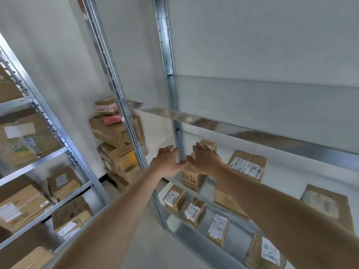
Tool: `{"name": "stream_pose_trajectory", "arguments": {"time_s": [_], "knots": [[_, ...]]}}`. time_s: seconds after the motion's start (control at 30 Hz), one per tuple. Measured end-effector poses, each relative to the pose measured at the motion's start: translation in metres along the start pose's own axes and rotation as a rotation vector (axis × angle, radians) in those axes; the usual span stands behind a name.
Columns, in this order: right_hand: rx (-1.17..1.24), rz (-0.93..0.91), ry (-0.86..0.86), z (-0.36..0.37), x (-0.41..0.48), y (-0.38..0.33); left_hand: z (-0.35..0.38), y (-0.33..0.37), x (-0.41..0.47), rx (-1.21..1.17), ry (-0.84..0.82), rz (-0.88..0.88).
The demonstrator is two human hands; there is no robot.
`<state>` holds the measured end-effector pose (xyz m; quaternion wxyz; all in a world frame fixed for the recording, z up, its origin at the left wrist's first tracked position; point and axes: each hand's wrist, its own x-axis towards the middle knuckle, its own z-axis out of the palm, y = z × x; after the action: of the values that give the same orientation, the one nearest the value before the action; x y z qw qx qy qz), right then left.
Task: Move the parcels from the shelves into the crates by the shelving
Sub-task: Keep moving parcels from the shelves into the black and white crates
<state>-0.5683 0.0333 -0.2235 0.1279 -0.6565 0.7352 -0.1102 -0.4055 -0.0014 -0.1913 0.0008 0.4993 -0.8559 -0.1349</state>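
Cardboard, mostly blurred, fills the nearest part of the view: 4 small parcels [195, 210] with white labels stand in a row on the lower level of the right-hand rack [233, 125], and more boxes sit on the left-hand shelving [48, 158] across the aisle.

Both bare forearms stretch forward into the right-hand rack, 1 level higher. The left hand [168, 162] is spread with straight fingers and holds nothing; it sits just left of an upright parcel [189, 174] near the shelf's front corner. The right hand [206, 160], fingers likewise straight and loose, lies over the top of that parcel; whether the palm actually touches it cannot be told. The 2 thumbs nearly meet in front of the box.

On the same shelf, just right of the right wrist, a flat parcel [247, 166] lies label-up with handwritten digits on it, and a larger flat box [328, 206] lies well apart, nearer the right edge.

Farther back, past the rack's corner post, a stack of boxes [116, 136] leans against the white wall, with a pink packet [112, 119] near its top.
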Motion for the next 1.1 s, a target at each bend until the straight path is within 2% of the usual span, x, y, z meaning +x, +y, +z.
{"name": "stream_pose_trajectory", "arguments": {"time_s": [0.3,0.63,0.93,1.1], "knots": [[0.249,0.334,0.086,0.021,0.079,0.019,0.010,-0.036,0.126,-0.288,-0.135,0.143],[0.725,0.671,0.178,0.051,0.109,0.033,0.054,-0.047,0.202,-0.813,-0.461,0.033],[1.208,0.821,0.242,0.065,0.126,0.026,0.103,-0.044,0.241,-1.007,-0.589,-0.068],[1.369,0.903,0.250,0.101,0.146,0.041,0.113,-0.045,0.245,-1.068,-0.617,-0.115]]}}
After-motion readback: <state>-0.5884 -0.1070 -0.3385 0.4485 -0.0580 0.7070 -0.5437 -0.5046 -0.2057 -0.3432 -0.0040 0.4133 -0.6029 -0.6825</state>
